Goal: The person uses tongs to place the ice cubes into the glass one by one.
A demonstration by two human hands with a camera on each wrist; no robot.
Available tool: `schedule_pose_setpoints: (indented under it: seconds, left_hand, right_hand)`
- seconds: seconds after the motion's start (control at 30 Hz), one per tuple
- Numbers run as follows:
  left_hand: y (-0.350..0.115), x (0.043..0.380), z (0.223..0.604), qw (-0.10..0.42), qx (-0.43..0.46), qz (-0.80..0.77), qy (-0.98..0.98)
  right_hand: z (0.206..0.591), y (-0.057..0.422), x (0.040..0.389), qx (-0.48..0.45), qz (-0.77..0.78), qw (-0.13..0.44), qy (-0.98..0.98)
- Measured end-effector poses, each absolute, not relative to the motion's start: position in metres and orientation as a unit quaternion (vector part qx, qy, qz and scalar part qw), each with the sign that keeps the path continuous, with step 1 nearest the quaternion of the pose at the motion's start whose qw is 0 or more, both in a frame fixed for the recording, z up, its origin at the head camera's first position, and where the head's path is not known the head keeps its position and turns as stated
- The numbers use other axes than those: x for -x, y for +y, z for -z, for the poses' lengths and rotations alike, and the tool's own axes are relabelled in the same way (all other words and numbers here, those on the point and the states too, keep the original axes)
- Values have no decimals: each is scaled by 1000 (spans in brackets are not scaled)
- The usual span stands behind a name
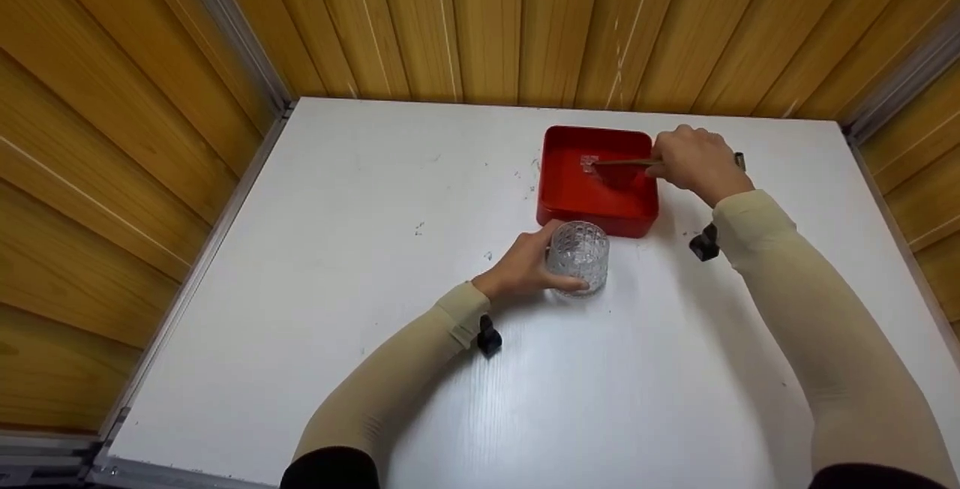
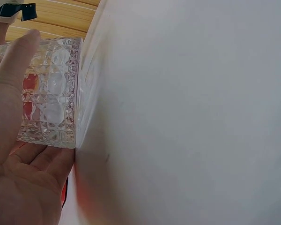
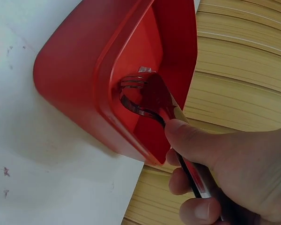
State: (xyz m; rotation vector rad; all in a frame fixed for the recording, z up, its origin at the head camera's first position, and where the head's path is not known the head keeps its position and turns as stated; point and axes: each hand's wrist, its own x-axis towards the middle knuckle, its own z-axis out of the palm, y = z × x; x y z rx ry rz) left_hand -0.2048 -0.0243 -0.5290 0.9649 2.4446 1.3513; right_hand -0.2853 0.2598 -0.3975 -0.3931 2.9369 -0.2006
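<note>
At the table (image 1: 375,189), our left fingers (image 2: 60,165) grip a glass (image 1: 589,249), our right fingers (image 3: 180,181) a tined utensil (image 1: 626,163), with clear bits (image 1: 589,160) in the red box (image 1: 634,226) seemingly not yet picked up.

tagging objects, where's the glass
In the head view, right of centre, the glass is gripped by the left hand, just in front of the red box.

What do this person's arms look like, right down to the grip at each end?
The left sleeve and right sleeve are plain beige, cuffed at the wrists. Black material shows farther up each arm. Small black devices sit by both wrists. The left grip and right grip are ungloved.
</note>
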Motion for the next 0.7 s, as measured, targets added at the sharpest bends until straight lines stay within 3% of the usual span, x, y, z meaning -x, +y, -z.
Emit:
schedule_pose_setpoints:
  seconds: [0.7]
  left_hand:
    - [-26,208,530,93,-325,-461,820]
  right_hand:
    - [384,270,274,160,48,55,984]
